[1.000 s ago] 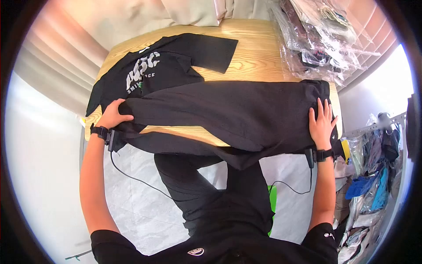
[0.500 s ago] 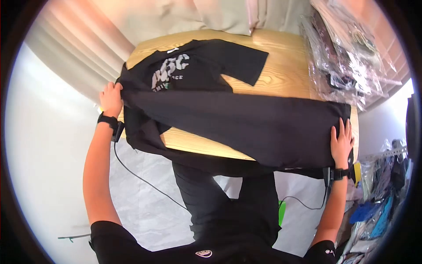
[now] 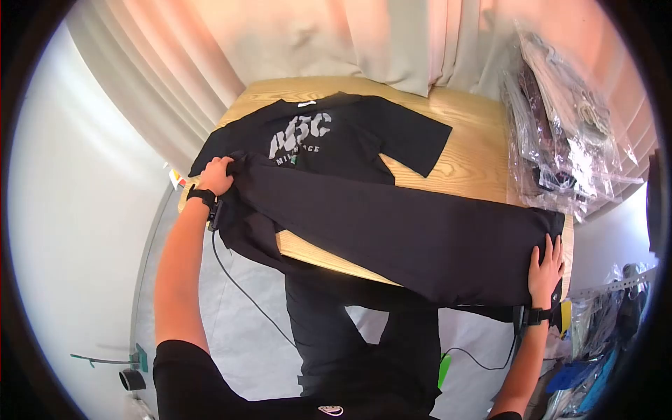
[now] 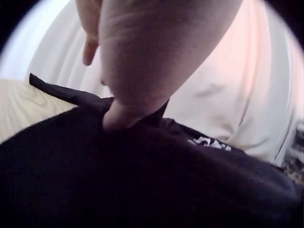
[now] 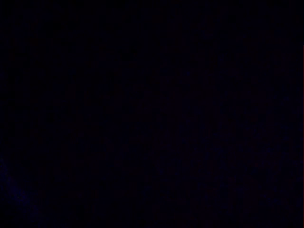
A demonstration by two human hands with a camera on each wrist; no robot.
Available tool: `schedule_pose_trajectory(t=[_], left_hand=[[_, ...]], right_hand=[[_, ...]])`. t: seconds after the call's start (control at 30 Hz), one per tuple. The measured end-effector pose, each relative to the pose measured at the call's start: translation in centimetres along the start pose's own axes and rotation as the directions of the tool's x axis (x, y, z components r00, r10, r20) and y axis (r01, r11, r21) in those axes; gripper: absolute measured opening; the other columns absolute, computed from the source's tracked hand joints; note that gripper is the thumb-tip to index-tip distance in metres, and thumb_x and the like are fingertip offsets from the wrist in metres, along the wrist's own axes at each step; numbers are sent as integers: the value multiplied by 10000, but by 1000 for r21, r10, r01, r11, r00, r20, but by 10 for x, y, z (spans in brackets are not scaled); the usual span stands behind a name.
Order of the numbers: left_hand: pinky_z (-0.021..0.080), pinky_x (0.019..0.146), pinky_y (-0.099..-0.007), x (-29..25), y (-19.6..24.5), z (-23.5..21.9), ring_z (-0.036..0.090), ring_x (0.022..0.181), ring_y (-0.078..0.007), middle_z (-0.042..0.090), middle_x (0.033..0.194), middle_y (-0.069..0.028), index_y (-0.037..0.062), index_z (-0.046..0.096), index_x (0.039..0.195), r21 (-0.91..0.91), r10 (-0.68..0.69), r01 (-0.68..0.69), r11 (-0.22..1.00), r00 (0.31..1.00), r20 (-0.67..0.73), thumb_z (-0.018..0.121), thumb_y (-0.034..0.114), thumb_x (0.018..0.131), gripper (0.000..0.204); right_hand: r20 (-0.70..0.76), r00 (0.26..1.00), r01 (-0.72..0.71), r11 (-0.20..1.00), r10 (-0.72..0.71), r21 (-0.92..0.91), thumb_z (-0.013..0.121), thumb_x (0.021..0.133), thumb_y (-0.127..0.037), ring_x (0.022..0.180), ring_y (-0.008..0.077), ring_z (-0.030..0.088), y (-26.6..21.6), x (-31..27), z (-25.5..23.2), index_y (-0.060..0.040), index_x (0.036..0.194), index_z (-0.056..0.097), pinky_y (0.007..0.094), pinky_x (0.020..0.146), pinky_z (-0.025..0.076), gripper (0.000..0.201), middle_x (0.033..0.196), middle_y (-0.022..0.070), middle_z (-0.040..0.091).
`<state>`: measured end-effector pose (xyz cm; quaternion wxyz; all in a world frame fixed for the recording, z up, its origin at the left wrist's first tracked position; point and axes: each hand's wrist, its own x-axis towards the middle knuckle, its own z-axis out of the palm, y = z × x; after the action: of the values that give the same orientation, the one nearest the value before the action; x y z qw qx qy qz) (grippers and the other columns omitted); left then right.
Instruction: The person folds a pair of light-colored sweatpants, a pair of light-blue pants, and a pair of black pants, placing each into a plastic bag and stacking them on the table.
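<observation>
Black trousers (image 3: 420, 234) lie across the front of the wooden table, one leg over the lower part of a black printed T-shirt (image 3: 336, 140). At the left end, my left hand (image 3: 217, 176) pinches the leg's end; in the left wrist view the thumb of that hand (image 4: 152, 57) presses into dark cloth (image 4: 95, 171). Flat on the waist end at the right rests my right hand (image 3: 544, 276), fingers straight and spread. Part of the trousers hangs over the table's front edge. The right wrist view is almost wholly black.
Clear plastic bags with folded clothes (image 3: 560, 133) lie at the table's (image 3: 479, 154) back right. Curtains (image 3: 315, 42) hang behind it. More bagged clothes (image 3: 602, 329) hang on a rack at the lower right. Cables run from both wrists.
The upper trouser leg lies straighter and flatter, its left end drawn out by my left hand, which has curled its fingers onto it. The head view has shifted; my right hand stays on the waist end.
</observation>
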<state>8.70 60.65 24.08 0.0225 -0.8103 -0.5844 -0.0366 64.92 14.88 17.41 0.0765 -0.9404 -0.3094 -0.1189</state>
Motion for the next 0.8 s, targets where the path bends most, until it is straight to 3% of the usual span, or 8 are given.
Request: schedule_pose_trajectory(t=[0.03, 0.07, 0.17, 0.23, 0.3, 0.43, 0.57, 0.8], left_hand=[[413, 958, -401, -6, 6, -5, 503, 1114, -282, 560, 1089, -115, 121, 499, 1199, 163, 15, -15, 987, 1000, 3, 674, 90, 695, 534], [413, 934, -414, -9, 1, 3, 499, 1115, -259, 570, 1067, -76, 139, 548, 1108, 167, 145, -109, 980, 964, -222, 677, 132, 721, 408], [407, 918, -409, 2, -24, 11, 499, 1111, -252, 578, 1030, -57, 133, 576, 1015, 247, 324, -252, 936, 890, -320, 657, 140, 749, 278], [426, 863, -434, -4, -17, -5, 541, 1045, -291, 602, 983, -89, 95, 577, 972, 116, 291, -267, 957, 891, -348, 595, 130, 813, 164], [440, 815, -447, 0, -27, -13, 576, 952, -346, 615, 948, -156, 57, 551, 996, -290, -70, -84, 953, 873, -482, 549, 130, 860, 155], [447, 757, -431, -1, -36, -47, 576, 907, -402, 604, 897, -238, -9, 500, 981, -466, -267, -123, 876, 681, -682, 466, 193, 931, 211], [445, 736, -447, 15, -68, -52, 573, 883, -421, 599, 883, -255, -14, 488, 947, -481, -321, -57, 875, 675, -664, 434, 238, 956, 258], [448, 711, -506, 27, -62, -21, 576, 832, -448, 626, 848, -229, 22, 499, 943, -221, -296, 214, 951, 835, -464, 460, 277, 953, 258]], right_hand=[[5, 1000, -5, 1000, 5, 1, 466, 920, -319, 1361, 279, 260, 1, 0, 0, -153, 1344, 434, 511, 1080, 189, 456, 1468, 92, 306], [1, 1000, -1, 1000, 1, 4, 467, 921, -318, 1358, 281, 266, 1, -1, 0, -148, 1341, 436, 511, 1080, 188, 454, 1467, 97, 307], [-10, 1000, 1, 1000, -1, 0, 465, 921, -317, 1354, 284, 272, 1, -1, 1, -144, 1335, 442, 507, 1080, 189, 450, 1465, 104, 308], [-19, 1000, 9, 1000, -9, 1, 465, 921, -316, 1353, 285, 274, 2, -2, 1, -141, 1333, 445, 506, 1080, 192, 448, 1464, 107, 308], [-28, 999, 20, 1000, -20, 4, 465, 921, -316, 1352, 286, 275, 3, -3, 1, -138, 1330, 448, 504, 1079, 195, 446, 1463, 111, 309], [5, 1000, -13, 999, 13, -29, 454, 926, -326, 1359, 283, 263, 4, 0, 4, -164, 1352, 428, 507, 1079, 195, 457, 1469, 91, 305], [7, 1000, -10, 999, 10, -48, 443, 929, -334, 1363, 283, 257, 6, 1, 8, -174, 1365, 414, 511, 1080, 193, 465, 1474, 86, 298], [26, 1000, -3, 998, 5, -63, 447, 929, -323, 1363, 284, 258, 2, 1, 2, -168, 1373, 405, 514, 1074, 197, 473, 1473, 90, 297]])
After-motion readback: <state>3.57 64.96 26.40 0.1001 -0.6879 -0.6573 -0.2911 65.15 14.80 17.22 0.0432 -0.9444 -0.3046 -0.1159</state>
